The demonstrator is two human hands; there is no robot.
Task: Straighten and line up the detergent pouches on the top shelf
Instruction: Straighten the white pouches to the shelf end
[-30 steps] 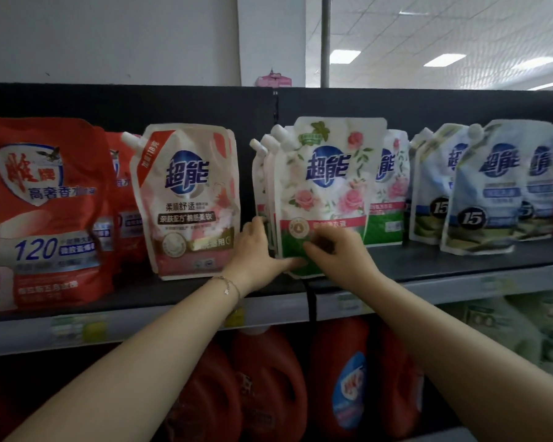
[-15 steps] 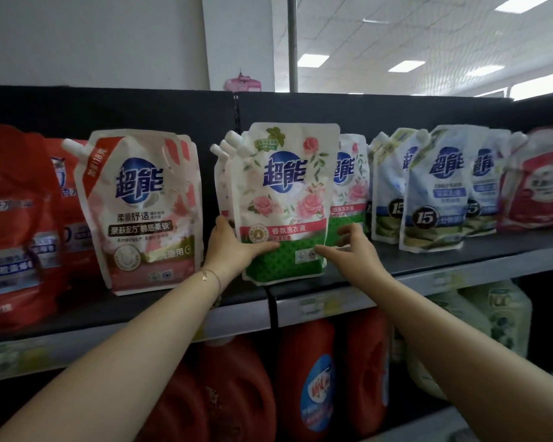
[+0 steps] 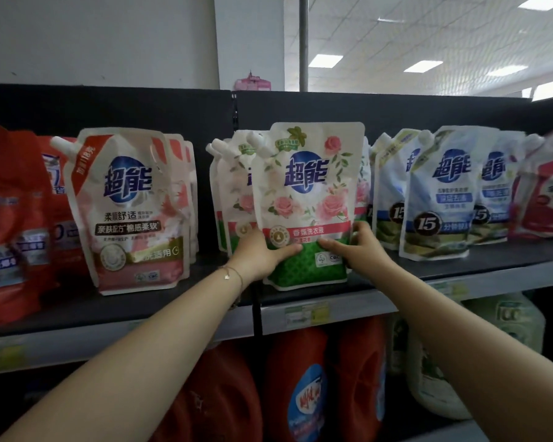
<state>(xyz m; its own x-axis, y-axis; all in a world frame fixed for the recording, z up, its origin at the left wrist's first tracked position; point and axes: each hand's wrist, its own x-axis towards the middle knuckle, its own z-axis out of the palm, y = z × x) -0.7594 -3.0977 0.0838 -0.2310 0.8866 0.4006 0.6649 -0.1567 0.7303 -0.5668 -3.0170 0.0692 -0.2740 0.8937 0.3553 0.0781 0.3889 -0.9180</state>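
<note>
A white rose-print pouch with a green base (image 3: 307, 199) stands upright at the front middle of the top shelf (image 3: 498, 260). My left hand (image 3: 257, 255) grips its lower left edge, thumb across the front. My right hand (image 3: 358, 250) grips its lower right edge, thumb on the green band. More rose pouches (image 3: 233, 193) stand behind it to the left. A pink pouch (image 3: 131, 212) leads a row on the left, and blue-white pouches (image 3: 441, 196) stand to the right.
Red pouches (image 3: 10, 218) fill the far left of the shelf, and a red-and-white pouch (image 3: 546, 193) sits at the far right. Red jugs (image 3: 300, 387) and a pale jug (image 3: 505, 323) occupy the shelf below. A black back panel closes the shelf behind.
Both hands shifted onto the rose pouch's lower sides, and the pouch now stands straighter, facing front. My view has turned a little to the right.
</note>
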